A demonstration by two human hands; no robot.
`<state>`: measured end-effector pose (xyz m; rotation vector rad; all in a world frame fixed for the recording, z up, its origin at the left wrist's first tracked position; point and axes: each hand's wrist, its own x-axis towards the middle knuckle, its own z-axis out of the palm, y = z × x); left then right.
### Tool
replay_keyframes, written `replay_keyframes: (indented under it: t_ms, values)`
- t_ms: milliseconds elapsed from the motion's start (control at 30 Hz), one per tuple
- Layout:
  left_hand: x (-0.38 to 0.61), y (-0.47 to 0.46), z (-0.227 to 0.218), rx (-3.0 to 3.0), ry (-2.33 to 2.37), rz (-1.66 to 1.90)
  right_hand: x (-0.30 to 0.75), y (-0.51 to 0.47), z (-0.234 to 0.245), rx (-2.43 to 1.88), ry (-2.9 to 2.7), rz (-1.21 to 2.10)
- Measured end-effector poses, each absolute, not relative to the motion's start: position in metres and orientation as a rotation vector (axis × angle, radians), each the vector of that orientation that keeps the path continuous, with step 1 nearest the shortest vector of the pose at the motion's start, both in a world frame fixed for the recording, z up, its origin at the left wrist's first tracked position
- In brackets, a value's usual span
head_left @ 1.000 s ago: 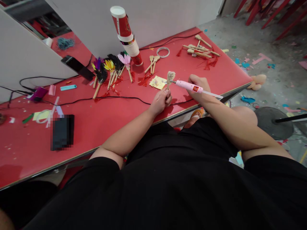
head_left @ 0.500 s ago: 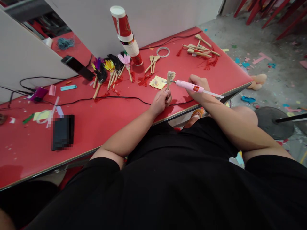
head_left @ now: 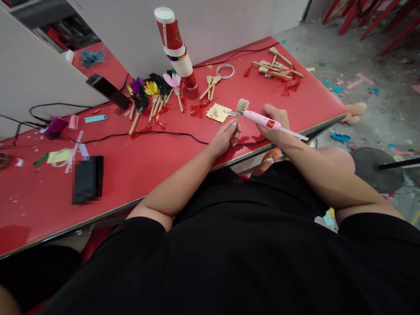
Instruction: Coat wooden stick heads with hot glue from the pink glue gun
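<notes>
- Okay, nearest: left hand closed round the handle of a short light-wood stick with a flat, rough, cream-coloured paddle head, held paddle up near the counter's front edge.
- Right hand looks curled round a pale-pink tubular glue gun, clear glue stick poking out the rear; fingers partly hidden behind it, exact grip not readable.
- Metal nozzle at the paddle; touching or just beside, can't tell.
- Doing this well, as I judge it: pinch low on the handle, skin away from the probably hot tip; keep the stick still, move only the nozzle; light, even squeeze, since too much would likely string or drip.
- Glossy red counter below both hands; thin black cable runs by the left hand, best not snagged.
- Left of the paddle: smudged yellow paper square on the counter.
- Farther back: wooden sticks with coloured feathers, two bare paddle sticks, red-tasselled pile of wooden sticks at right.
- Farthest: stacked red-and-white paper cups by the wall.
</notes>
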<state>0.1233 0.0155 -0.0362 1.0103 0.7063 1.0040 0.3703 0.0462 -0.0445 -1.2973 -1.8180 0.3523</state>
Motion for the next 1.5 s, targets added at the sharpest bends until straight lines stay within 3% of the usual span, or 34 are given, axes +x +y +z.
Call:
replay_keyframes:
  t_ms: [300,833,1500]
  values:
    - [0.123,0.029,-0.031,0.805,0.872,0.973,0.371,0.044,-0.042,-1.316,-1.837,0.342]
    - [0.127,0.028,-0.045,0.95,0.879,1.072,0.369,0.046,-0.04,-1.458,-1.927,0.343]
    - [0.129,0.019,-0.019,0.854,0.913,0.998,0.365,0.051,-0.037,-1.456,-1.89,0.392]
